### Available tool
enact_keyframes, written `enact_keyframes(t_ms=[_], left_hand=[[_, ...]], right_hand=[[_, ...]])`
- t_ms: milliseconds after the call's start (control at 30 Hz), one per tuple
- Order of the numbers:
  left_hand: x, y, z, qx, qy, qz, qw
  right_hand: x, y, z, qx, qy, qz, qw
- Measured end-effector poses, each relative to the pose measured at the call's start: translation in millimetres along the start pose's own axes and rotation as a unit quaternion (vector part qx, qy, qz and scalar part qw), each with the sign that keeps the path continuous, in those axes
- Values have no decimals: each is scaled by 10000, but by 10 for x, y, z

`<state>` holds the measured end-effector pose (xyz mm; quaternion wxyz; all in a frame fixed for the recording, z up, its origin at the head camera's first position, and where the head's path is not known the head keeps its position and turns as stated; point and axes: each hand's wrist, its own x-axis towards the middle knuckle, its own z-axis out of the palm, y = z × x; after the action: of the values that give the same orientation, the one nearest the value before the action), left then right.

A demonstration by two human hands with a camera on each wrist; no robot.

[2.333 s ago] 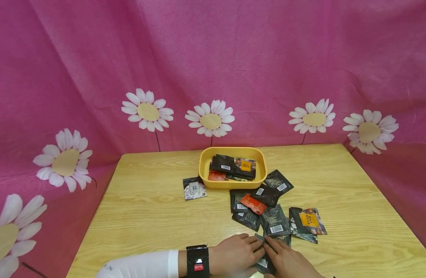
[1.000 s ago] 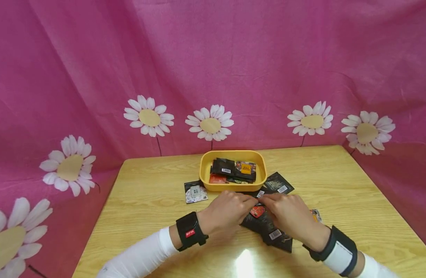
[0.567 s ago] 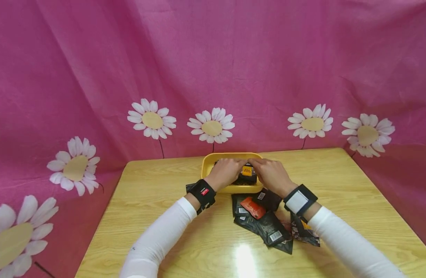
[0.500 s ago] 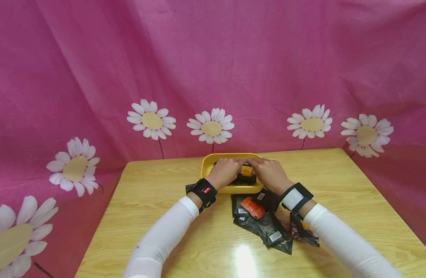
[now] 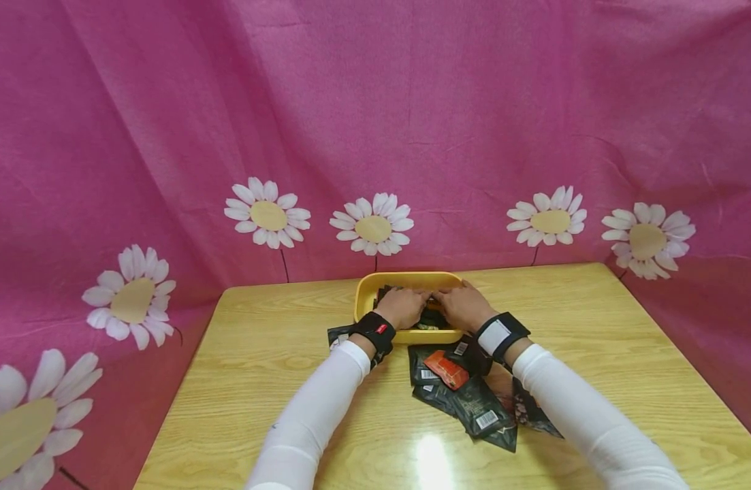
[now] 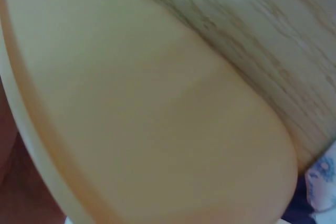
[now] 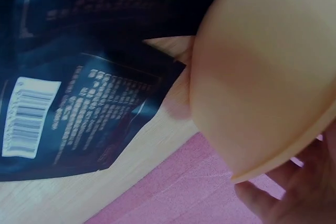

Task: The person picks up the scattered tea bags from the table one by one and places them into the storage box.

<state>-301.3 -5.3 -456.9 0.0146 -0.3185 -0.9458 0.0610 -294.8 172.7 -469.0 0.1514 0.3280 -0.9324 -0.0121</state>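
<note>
The left hand (image 5: 403, 307) and right hand (image 5: 465, 306) have sunk lower into the yellow tub (image 5: 427, 337), near the bench's (image 5: 259, 381) far edge, over dark packets (image 5: 432, 318). Whether either grip holds one cannot be told.

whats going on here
A person has the left hand and right hand close together in a yellow tray, over the dark packets inside it. Whether either has a grip on one can't be seen. More black packets lie overlapping on the table, on the person's side of the tray, with a red packet on top.
</note>
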Motion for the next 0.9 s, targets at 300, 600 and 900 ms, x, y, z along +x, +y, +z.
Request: enact_keyframes(t_ms=[300,600,900], left_hand=[[-21,-5,36,-690,-723,-197,9948],[-357,-116,-202,-717,412,-199,9964],[-939,37,-305,-678,1183,380,9899]], right_hand=[[25,33,5,573,-990,382,9927],[-172,-86,-442,927,22,404,9949],[-678,-363,-724,862,762,-23,9934]])
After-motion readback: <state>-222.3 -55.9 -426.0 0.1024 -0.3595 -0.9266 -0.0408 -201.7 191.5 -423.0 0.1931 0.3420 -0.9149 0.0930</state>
